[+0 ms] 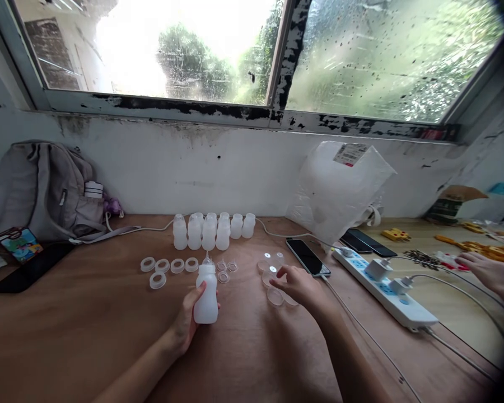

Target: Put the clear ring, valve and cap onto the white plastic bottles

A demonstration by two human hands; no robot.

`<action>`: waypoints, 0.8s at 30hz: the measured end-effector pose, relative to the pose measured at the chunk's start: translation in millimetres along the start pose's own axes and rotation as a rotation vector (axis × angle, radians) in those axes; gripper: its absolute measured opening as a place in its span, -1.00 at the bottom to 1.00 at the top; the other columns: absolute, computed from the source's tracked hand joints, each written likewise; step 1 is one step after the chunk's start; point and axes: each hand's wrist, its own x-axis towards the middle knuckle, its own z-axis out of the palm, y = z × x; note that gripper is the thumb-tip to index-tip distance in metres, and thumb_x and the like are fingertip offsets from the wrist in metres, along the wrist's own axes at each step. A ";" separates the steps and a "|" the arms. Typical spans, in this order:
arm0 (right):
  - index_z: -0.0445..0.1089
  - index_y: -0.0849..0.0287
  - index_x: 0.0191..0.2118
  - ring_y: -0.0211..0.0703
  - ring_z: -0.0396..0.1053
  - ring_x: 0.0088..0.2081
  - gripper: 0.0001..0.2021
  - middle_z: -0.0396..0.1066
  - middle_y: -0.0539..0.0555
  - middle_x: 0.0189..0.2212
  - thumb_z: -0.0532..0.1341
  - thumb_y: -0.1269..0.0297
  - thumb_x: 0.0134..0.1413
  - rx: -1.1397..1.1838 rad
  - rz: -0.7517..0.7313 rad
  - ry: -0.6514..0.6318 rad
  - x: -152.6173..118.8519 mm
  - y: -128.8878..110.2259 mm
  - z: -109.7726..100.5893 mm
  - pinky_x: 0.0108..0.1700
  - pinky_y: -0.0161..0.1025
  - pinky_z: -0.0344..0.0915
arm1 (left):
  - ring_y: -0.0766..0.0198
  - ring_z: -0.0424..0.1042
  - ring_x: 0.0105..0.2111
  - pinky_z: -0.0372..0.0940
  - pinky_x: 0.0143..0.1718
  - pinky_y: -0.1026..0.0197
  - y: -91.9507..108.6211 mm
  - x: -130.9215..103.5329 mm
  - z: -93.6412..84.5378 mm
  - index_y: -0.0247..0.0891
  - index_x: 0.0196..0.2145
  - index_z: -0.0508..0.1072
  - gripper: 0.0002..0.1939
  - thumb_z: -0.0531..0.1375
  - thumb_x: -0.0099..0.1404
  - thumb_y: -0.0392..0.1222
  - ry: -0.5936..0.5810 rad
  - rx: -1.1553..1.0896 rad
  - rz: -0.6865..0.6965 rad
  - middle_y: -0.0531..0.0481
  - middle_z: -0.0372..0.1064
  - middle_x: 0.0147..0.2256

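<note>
I remotely view a brown tabletop (109,336) bearing white bottles (209,232) beyond my left hand (187,319), pale rings (177,271) ahead-left of that grip. Clear discs (275,296) lie by my right hand (298,284), a phone (307,256) beyond.

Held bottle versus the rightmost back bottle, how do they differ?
The held bottle has a pointed top; the rightmost bottle looks flat-topped. The left hand grips the held bottle, while the rightmost bottle stands on the table. Both are whitish.
</note>
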 end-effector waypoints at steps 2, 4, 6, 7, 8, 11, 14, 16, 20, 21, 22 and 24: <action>0.35 0.14 -0.43 -0.09 0.29 -0.36 -0.78 0.34 0.07 -0.45 0.17 0.10 -0.18 -0.018 -0.008 -0.081 -1.2 -0.5 3.7 -0.45 -0.31 0.04 | 0.25 0.38 -0.44 0.32 -0.41 0.23 -0.4 0.2 0.5 -0.39 -0.25 0.35 -0.59 0.12 0.10 0.05 0.006 0.022 0.005 -0.15 0.36 -0.34; 0.34 0.15 -0.40 -0.10 0.28 -0.36 -0.80 0.33 0.06 -0.46 0.18 0.15 -0.17 0.022 -0.083 -0.128 -2.3 -6.6 8.5 -0.42 -0.30 0.07 | 0.26 0.37 -0.47 0.32 -0.43 0.24 0.3 0.0 0.8 -0.40 -0.27 0.35 -0.58 0.12 0.11 0.05 0.011 0.034 -0.003 -0.12 0.35 -0.42; 0.33 0.15 -0.35 -0.13 0.28 -0.35 -0.80 0.32 0.06 -0.44 0.17 0.18 -0.13 0.114 -0.184 -0.144 -3.6 -14.1 12.5 -0.38 -0.29 0.11 | 0.27 0.37 -0.47 0.32 -0.44 0.24 1.3 -0.2 0.9 -0.40 -0.26 0.34 -0.59 0.12 0.11 0.05 0.014 0.037 -0.009 -0.10 0.34 -0.44; 0.32 0.15 -0.32 -0.15 0.27 -0.35 -0.79 0.31 0.06 -0.41 0.17 0.18 -0.12 0.166 -0.228 -0.143 -4.3 -17.4 14.3 -0.36 -0.29 0.13 | 0.27 0.37 -0.47 0.32 -0.44 0.24 1.8 -0.3 1.0 -0.39 -0.26 0.33 -0.59 0.12 0.11 0.05 0.013 0.038 -0.008 -0.10 0.34 -0.42; 0.31 0.15 -0.28 -0.16 0.27 -0.34 -0.77 0.29 0.06 -0.37 0.17 0.18 -0.11 0.215 -0.267 -0.136 -5.0 -19.8 16.2 -0.34 -0.29 0.14 | 0.27 0.37 -0.46 0.32 -0.45 0.24 2.3 -0.3 1.2 -0.38 -0.25 0.32 -0.59 0.12 0.11 0.04 0.010 0.041 -0.005 -0.11 0.34 -0.40; 0.28 0.12 -0.22 -0.21 0.26 -0.37 -0.71 0.24 0.06 -0.27 0.19 0.17 -0.13 0.297 -0.342 -0.081 -5.6 -22.9 25.2 -0.33 -0.28 0.17 | 0.29 0.36 -0.47 0.33 -0.46 0.24 3.5 -1.0 2.3 -0.37 -0.24 0.30 -0.59 0.12 0.11 0.05 0.013 0.054 0.000 -0.11 0.33 -0.36; 0.29 0.12 -0.28 -0.22 0.24 -0.42 -0.71 0.24 0.04 -0.31 0.24 0.19 -0.20 0.331 -0.366 -0.024 -3.0 -24.4 38.4 -0.37 -0.26 0.18 | 0.29 0.35 -0.46 0.33 -0.46 0.23 4.8 -2.7 3.7 -0.34 -0.22 0.28 -0.60 0.14 0.10 0.02 0.003 0.096 -0.009 -0.05 0.28 -0.39; 0.31 0.14 -0.35 -0.23 0.24 -0.43 -0.80 0.25 0.03 -0.36 0.24 0.22 -0.18 0.433 -0.388 0.020 -0.7 -27.3 45.2 -0.38 -0.26 0.19 | 0.28 0.35 -0.43 0.33 -0.46 0.23 5.7 -4.0 3.8 -0.26 -0.16 0.25 -0.60 0.17 0.07 -0.03 -0.019 0.141 -0.007 0.00 0.24 -0.37; 0.29 0.11 -0.24 -0.23 0.28 -0.39 -0.78 0.29 0.05 -0.33 0.18 0.22 -0.07 0.926 -0.362 0.100 -0.5 -37.0 46.5 -0.33 -0.25 0.23 | 0.26 0.36 -0.39 0.30 -0.47 0.26 8.6 -5.3 2.7 -0.17 -0.12 0.22 -0.58 0.18 0.06 -0.07 -0.064 0.234 -0.002 0.00 0.22 -0.28; 0.28 0.09 -0.20 -0.22 0.29 -0.35 -0.76 0.30 0.05 -0.30 0.18 0.22 -0.07 1.055 -0.346 0.099 -1.3 -39.1 45.3 -0.30 -0.24 0.24 | 0.25 0.36 -0.38 0.29 -0.46 0.27 9.8 -5.4 2.6 -0.18 -0.11 0.24 -0.59 0.18 0.06 -0.08 -0.086 0.266 0.009 -0.01 0.23 -0.27; 0.27 0.08 -0.19 -0.21 0.29 -0.31 -0.74 0.31 0.05 -0.27 0.20 0.23 -0.08 1.164 -0.332 0.098 -2.1 -40.9 44.1 -0.26 -0.23 0.24 | 0.24 0.35 -0.35 0.27 -0.46 0.30 11.2 -5.4 2.6 -0.18 -0.11 0.26 -0.59 0.18 0.06 -0.09 -0.107 0.305 0.029 -0.03 0.25 -0.25; 0.30 0.07 -0.21 -0.19 0.27 -0.22 -0.73 0.30 0.04 -0.21 0.23 0.26 -0.13 1.304 -0.319 0.115 -3.3 -43.0 42.8 -0.18 -0.22 0.22 | 0.20 0.32 -0.26 0.25 -0.44 0.34 13.9 -5.3 2.9 -0.21 -0.12 0.29 -0.58 0.20 0.04 -0.12 -0.130 0.382 0.085 -0.06 0.27 -0.21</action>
